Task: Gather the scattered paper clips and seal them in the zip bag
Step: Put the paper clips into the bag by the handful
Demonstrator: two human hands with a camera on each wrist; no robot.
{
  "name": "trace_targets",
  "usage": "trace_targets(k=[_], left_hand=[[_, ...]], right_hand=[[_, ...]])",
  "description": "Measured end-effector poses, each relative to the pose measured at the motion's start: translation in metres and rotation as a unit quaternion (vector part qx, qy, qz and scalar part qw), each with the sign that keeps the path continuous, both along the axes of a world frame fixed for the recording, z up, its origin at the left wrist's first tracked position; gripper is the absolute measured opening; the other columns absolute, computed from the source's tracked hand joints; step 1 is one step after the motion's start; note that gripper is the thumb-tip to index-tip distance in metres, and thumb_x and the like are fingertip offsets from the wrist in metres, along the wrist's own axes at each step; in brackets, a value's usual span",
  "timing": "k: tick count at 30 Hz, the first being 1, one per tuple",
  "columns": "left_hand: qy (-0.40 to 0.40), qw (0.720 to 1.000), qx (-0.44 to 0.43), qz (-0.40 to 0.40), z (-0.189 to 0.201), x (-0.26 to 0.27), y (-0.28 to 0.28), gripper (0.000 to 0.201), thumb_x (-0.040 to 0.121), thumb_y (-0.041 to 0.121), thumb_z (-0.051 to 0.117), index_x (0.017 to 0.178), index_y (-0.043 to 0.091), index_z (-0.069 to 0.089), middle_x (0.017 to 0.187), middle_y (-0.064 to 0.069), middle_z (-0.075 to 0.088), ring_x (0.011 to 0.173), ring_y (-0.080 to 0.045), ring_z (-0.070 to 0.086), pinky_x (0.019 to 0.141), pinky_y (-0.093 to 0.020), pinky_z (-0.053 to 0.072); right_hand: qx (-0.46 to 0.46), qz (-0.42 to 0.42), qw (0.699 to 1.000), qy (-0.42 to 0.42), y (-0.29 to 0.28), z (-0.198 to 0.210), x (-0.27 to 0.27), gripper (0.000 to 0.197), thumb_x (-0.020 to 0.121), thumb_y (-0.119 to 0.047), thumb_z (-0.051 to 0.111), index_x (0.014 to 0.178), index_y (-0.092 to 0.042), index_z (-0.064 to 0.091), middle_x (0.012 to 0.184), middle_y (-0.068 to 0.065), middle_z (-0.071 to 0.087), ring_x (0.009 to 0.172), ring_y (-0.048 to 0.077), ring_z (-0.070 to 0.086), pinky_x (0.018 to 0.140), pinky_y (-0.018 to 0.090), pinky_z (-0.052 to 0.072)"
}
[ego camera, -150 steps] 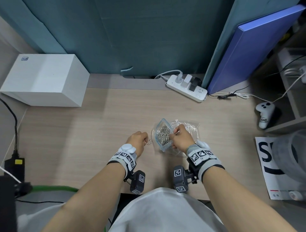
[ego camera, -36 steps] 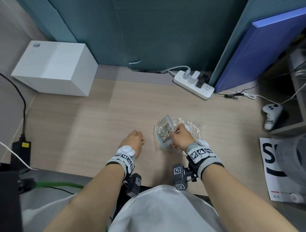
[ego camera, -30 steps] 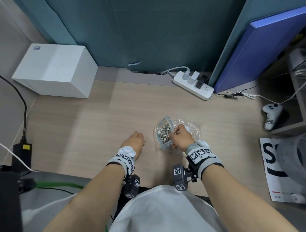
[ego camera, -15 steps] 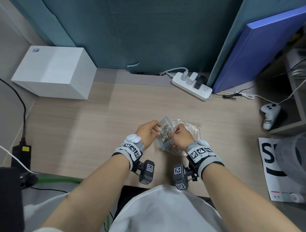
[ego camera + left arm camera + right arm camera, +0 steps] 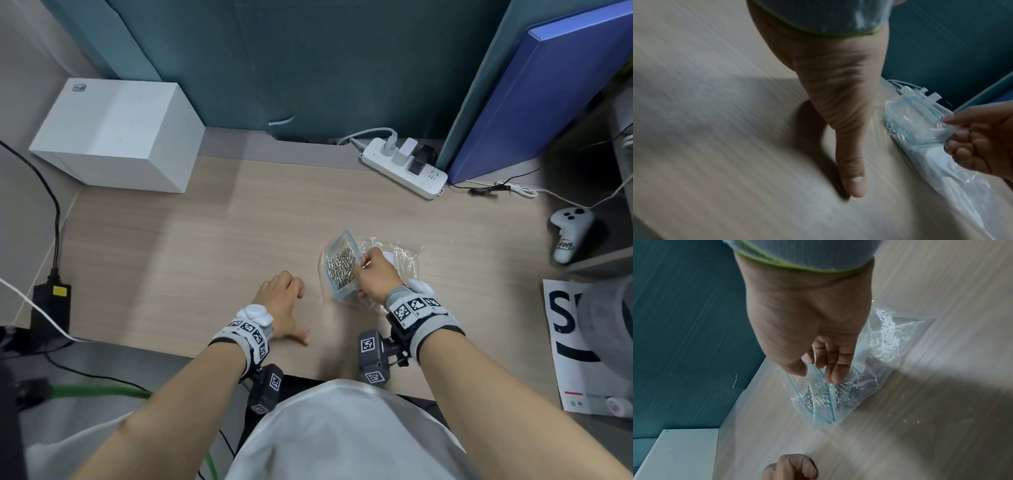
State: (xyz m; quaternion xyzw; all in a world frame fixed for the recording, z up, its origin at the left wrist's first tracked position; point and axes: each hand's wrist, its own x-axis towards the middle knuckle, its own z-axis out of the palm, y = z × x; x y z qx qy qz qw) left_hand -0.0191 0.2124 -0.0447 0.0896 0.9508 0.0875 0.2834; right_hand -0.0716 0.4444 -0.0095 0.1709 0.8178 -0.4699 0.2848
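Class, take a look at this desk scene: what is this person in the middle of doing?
A person is collecting paper clips into a clear zip bag on a wooden desk. The right hand pinches the bag's mouth and holds it open; a pile of paper clips already lies inside. The left hand rests on the desk beside the bag, thumb stretched out next to what looks like one stray clip. The bag is not yet sealed.
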Motion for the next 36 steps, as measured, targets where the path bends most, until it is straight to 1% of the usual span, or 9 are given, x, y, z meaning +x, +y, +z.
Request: trace_targets(k=[5,8,12,15,17,21,25,31,36], left_hand=[[0.027,0.998,0.044,0.045,-0.006,-0.002,0.002,0.075,0.045,0.071,0.081,0.097,0.033,0.044,0.104,0.010,0.042,0.090,-0.015,0.044,0.082,-0.034,0.039],[0.052,0.984,0.117,0.123,-0.011,-0.011,-0.001,0.043,0.066,0.043,0.089,0.091,0.027,0.058,0.094,0.010,0.051,0.088,-0.018,0.055,0.078,-0.034,0.045],[0.088,0.983,0.108,0.118,-0.013,-0.018,0.002,0.010,0.085,0.015,0.075,0.087,0.022,0.068,0.090,0.007,0.059,0.086,-0.021,0.061,0.070,-0.033,0.050],[0.134,0.982,0.076,0.108,-0.015,-0.017,0.002,0.007,0.088,0.014,0.073,0.093,0.017,0.070,0.095,0.000,0.062,0.089,-0.024,0.060,0.066,-0.031,0.043],[0.152,0.978,0.072,0.126,-0.016,-0.016,-0.001,0.017,0.085,0.023,0.078,0.097,0.015,0.070,0.098,-0.003,0.062,0.091,-0.023,0.058,0.067,-0.030,0.040],[0.127,0.980,0.057,0.142,-0.012,-0.013,-0.011,0.019,0.084,0.031,0.079,0.096,0.019,0.072,0.097,0.003,0.063,0.092,-0.019,0.058,0.068,-0.033,0.049],[0.121,0.988,0.014,0.100,-0.008,-0.012,-0.011,0.009,0.091,0.028,0.073,0.090,0.019,0.073,0.095,0.004,0.061,0.091,-0.020,0.059,0.063,-0.031,0.043],[0.080,0.994,-0.032,0.074,-0.009,-0.012,-0.004,0.017,0.099,0.028,0.058,0.108,0.015,0.061,0.110,-0.002,0.055,0.103,-0.024,0.056,0.073,-0.041,0.053],[0.022,0.997,-0.066,0.041,-0.005,-0.017,0.003,0.025,0.099,0.026,0.050,0.120,0.012,0.054,0.119,-0.004,0.052,0.104,-0.025,0.057,0.078,-0.038,0.052]], right_hand=[[-0.001,0.004,1.000,0.001,0.003,-0.002,0.001,0.009,0.096,-0.018,0.055,0.099,-0.016,0.047,0.082,0.013,0.066,0.063,0.031,0.066,0.075,0.060,0.062],[-0.001,0.005,1.000,-0.002,0.004,0.000,0.001,0.011,0.098,-0.018,0.054,0.095,-0.019,0.044,0.081,0.016,0.066,0.063,0.031,0.065,0.072,0.060,0.062],[0.002,0.003,1.000,-0.002,0.004,-0.001,0.002,0.013,0.096,-0.017,0.054,0.092,-0.022,0.042,0.078,0.015,0.066,0.060,0.031,0.065,0.069,0.059,0.061],[0.002,-0.001,1.000,-0.003,0.006,-0.001,0.003,0.015,0.096,-0.017,0.054,0.090,-0.023,0.041,0.077,0.014,0.065,0.060,0.031,0.064,0.070,0.058,0.060],[-0.002,-0.004,1.000,-0.004,0.007,-0.001,0.003,0.015,0.096,-0.017,0.054,0.091,-0.023,0.041,0.079,0.014,0.065,0.061,0.031,0.064,0.069,0.057,0.061],[-0.007,-0.013,1.000,-0.002,0.009,0.001,0.002,0.015,0.098,-0.014,0.054,0.091,-0.021,0.042,0.080,0.014,0.063,0.062,0.029,0.064,0.067,0.052,0.062],[-0.008,-0.006,1.000,0.000,0.008,0.000,0.003,0.014,0.096,-0.016,0.055,0.091,-0.022,0.042,0.079,0.013,0.064,0.062,0.029,0.064,0.071,0.054,0.062],[-0.014,-0.007,1.000,0.001,0.005,0.000,0.004,0.012,0.096,-0.013,0.053,0.093,-0.020,0.044,0.080,0.014,0.063,0.062,0.030,0.062,0.070,0.056,0.061],[-0.013,-0.008,1.000,0.005,0.003,-0.001,0.006,0.013,0.095,-0.013,0.054,0.091,-0.021,0.043,0.081,0.014,0.062,0.062,0.030,0.062,0.071,0.055,0.061]])
